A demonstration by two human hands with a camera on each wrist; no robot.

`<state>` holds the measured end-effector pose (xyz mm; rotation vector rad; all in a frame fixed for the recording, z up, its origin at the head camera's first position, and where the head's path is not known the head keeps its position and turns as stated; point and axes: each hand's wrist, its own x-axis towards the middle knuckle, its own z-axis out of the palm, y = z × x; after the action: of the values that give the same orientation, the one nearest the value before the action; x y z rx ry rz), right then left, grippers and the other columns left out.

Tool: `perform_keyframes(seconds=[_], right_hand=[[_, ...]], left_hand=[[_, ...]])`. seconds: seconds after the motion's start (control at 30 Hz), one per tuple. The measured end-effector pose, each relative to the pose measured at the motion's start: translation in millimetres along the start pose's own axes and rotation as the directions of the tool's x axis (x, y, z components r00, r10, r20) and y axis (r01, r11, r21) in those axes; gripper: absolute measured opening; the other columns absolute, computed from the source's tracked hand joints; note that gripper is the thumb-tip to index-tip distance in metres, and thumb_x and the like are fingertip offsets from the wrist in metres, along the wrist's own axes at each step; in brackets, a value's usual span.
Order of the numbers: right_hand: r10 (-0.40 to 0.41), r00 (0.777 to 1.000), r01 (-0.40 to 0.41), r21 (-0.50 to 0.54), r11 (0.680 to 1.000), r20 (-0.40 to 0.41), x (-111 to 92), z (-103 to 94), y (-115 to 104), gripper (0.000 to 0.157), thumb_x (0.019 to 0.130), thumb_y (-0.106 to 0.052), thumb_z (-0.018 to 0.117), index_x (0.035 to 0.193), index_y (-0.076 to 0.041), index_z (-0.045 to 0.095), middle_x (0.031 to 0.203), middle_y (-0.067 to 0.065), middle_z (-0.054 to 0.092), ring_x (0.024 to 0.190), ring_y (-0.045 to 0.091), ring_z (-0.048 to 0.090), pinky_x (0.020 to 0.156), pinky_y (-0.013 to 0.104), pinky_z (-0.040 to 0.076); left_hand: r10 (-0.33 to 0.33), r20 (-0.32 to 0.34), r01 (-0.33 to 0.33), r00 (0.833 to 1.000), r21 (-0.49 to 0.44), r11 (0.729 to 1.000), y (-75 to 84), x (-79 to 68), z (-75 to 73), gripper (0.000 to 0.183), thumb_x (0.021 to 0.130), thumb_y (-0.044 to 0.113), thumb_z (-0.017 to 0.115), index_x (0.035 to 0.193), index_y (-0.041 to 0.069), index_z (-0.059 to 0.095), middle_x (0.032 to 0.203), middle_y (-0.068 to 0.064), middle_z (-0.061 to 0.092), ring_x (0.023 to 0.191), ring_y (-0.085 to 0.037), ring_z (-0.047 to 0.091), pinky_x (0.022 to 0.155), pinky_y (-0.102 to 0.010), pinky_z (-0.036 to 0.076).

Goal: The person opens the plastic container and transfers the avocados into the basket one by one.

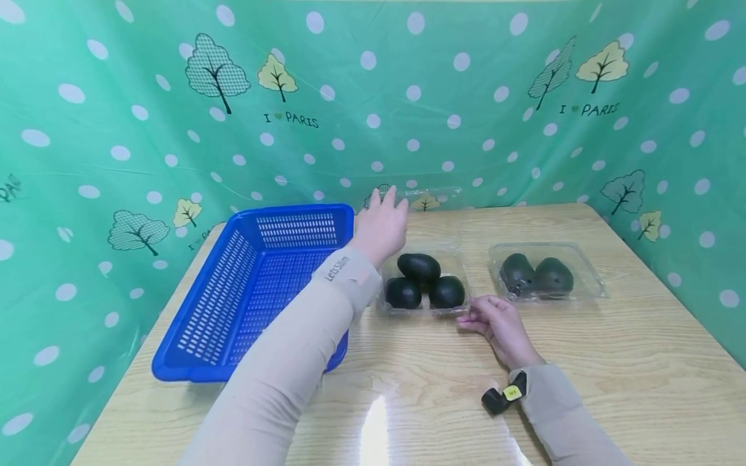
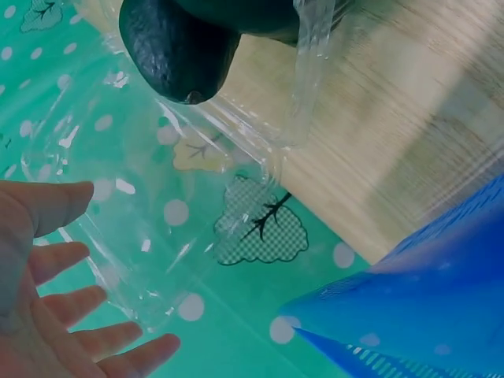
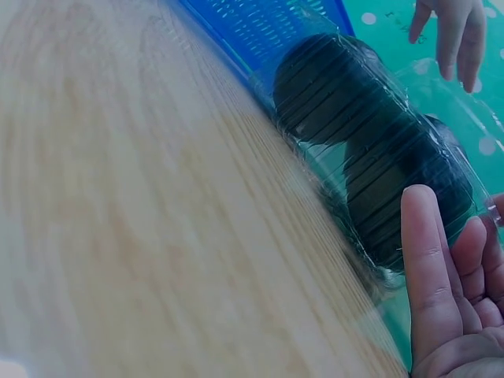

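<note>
A clear plastic clamshell box [image 1: 428, 312] stands on the table with its see-through lid [image 2: 157, 228] swung up at the back. Inside lie three dark avocados [image 1: 419, 266]; two show through the ribbed wall in the right wrist view. My left hand [image 1: 381, 226] reaches over the box's left side, its fingers spread and fairly straight beside the raised lid. Whether they touch the lid, I cannot tell. At the front right corner my right hand [image 1: 498, 327] pinches the box's rim, with one finger stretched out along the front.
Left of the box sits a blue perforated basket [image 1: 195, 373]. A second clear box [image 1: 583, 272] with two dark avocados [image 1: 553, 278] stands to the right. Behind the wooden table [image 1: 629, 362] hangs a green dotted curtain [image 1: 466, 77].
</note>
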<state>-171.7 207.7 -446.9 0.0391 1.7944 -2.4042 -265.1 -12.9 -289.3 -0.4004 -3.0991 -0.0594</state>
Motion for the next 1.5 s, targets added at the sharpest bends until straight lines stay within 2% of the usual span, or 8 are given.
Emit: perform_keyframes(seconds=[0.17,0.27,0.37,0.5,0.6,0.87,1.33,1.5], right_hand=[[0.010,1.000,-0.010,0.007,1.000,-0.002,0,-0.2,0,0.028,0.101,-0.006,0.049,0.077,-0.010,0.064,0.071,0.001,0.061,0.070,0.016,0.073,0.073,0.032,0.062],[0.012,1.000,-0.012,0.001,1.000,0.000,-1,0.0,-1,0.028,0.100,-0.006,0.050,0.077,-0.010,0.065,0.071,0.001,0.061,0.070,0.016,0.073,0.074,0.032,0.062],[0.008,1.000,-0.008,-0.008,1.000,0.009,-1,0.1,-1,0.028,0.100,-0.006,0.051,0.076,-0.010,0.065,0.070,0.001,0.062,0.070,0.016,0.073,0.074,0.032,0.062],[0.005,1.000,-0.004,-0.021,1.000,0.019,-1,0.1,-2,0.029,0.100,-0.005,0.051,0.075,-0.009,0.064,0.070,0.000,0.062,0.070,0.016,0.073,0.074,0.032,0.062],[0.007,1.000,-0.006,-0.027,1.000,0.021,-1,0.1,-2,0.028,0.100,-0.005,0.051,0.075,-0.010,0.064,0.070,0.000,0.063,0.070,0.016,0.073,0.074,0.031,0.062],[0.007,1.000,-0.006,-0.032,0.999,0.020,-2,-0.4,-2,0.028,0.100,-0.006,0.051,0.075,-0.010,0.063,0.071,0.001,0.063,0.071,0.016,0.073,0.074,0.032,0.062],[0.002,0.999,-0.002,-0.025,1.000,0.032,-2,-2.1,-3,0.026,0.099,-0.007,0.054,0.075,-0.009,0.063,0.072,0.001,0.064,0.072,0.017,0.073,0.075,0.032,0.062],[0.002,0.999,-0.001,-0.020,1.000,0.034,-2,-1.9,-4,0.026,0.099,-0.006,0.053,0.076,-0.008,0.063,0.071,0.001,0.063,0.072,0.017,0.073,0.075,0.032,0.062]], left_hand=[[-0.007,0.038,0.010,0.999,-0.054,0.999,-3.3,0.4,1.7,0.059,0.103,0.023,0.048,0.157,0.018,0.027,0.168,-0.011,0.007,0.154,-0.036,0.008,0.116,-0.063,0.025],[0.008,0.055,-0.005,0.998,-0.053,0.999,-2.5,0.4,3.5,0.061,0.102,0.025,0.051,0.157,0.017,0.027,0.167,-0.011,0.011,0.153,-0.036,0.012,0.117,-0.061,0.026],[0.033,0.049,-0.032,0.998,-0.020,0.999,0.2,-0.9,4.9,0.058,0.101,0.027,0.053,0.155,0.015,0.034,0.164,-0.012,0.023,0.150,-0.036,0.023,0.114,-0.055,0.036],[0.073,0.026,-0.073,0.997,0.026,0.997,4.3,-4.8,5.1,0.050,0.099,0.028,0.059,0.146,0.014,0.048,0.153,-0.011,0.042,0.136,-0.032,0.043,0.102,-0.046,0.050],[0.091,0.023,-0.092,0.996,0.049,0.995,6.4,-7.3,5.1,0.047,0.098,0.028,0.060,0.142,0.013,0.052,0.143,-0.010,0.050,0.125,-0.028,0.050,0.095,-0.042,0.054],[0.111,0.032,-0.112,0.993,0.041,0.993,9.6,-11.5,5.5,0.046,0.097,0.030,0.062,0.137,0.010,0.055,0.136,-0.010,0.056,0.119,-0.027,0.054,0.095,-0.040,0.054],[0.111,0.022,-0.109,0.994,-0.088,0.990,14.4,-16.7,7.5,0.042,0.096,0.032,0.065,0.132,0.011,0.059,0.132,-0.008,0.060,0.119,-0.025,0.059,0.100,-0.040,0.052],[0.109,0.020,-0.106,0.994,-0.106,0.989,17.4,-18.3,10.6,0.039,0.095,0.032,0.065,0.127,0.010,0.060,0.122,-0.008,0.061,0.107,-0.023,0.062,0.092,-0.038,0.055]])
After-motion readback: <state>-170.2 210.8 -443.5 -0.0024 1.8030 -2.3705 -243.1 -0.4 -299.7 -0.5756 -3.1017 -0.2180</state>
